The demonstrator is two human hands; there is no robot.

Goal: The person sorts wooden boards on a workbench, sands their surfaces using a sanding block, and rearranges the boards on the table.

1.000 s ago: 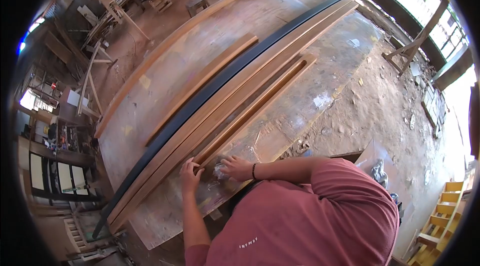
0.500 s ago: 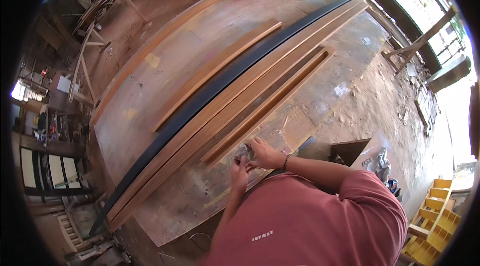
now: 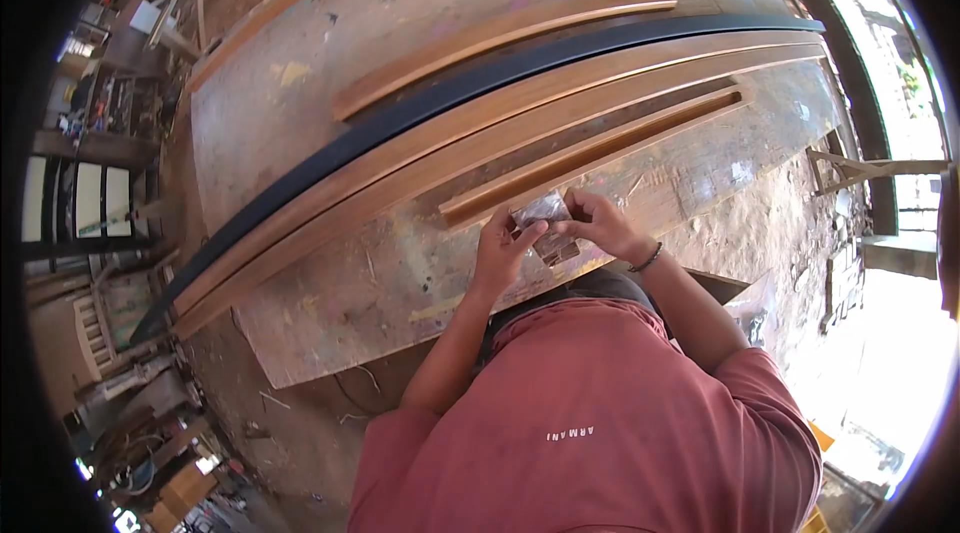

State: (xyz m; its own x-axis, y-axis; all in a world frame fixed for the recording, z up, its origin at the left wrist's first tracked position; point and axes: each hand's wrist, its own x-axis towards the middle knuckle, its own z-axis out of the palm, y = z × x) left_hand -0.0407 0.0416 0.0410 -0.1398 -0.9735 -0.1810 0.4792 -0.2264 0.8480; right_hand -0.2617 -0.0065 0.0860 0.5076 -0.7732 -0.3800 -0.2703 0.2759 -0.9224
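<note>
A small, crinkled clear plastic packet is stretched between my two hands, close to the table's near edge. Its contents look brownish, too small to make out. My left hand pinches the packet's left side between thumb and fingers. On the opposite side, my right hand, with a dark bracelet at the wrist, is closed on it too. Just beyond my fingers lies a grooved wooden piece. Behind that are long wooden boards side by side, a long dark strip and a shorter wooden board.
These pieces lie on a big paint-stained table. Along its far edge runs another long wooden strip. A wooden trestle stands at the right, and dark-framed pale panels lean at the left.
My view has turned and tilted, so the table sits differently. My hands have lifted toward me and spread slightly apart, and the plastic packet now shows clearly between them.
</note>
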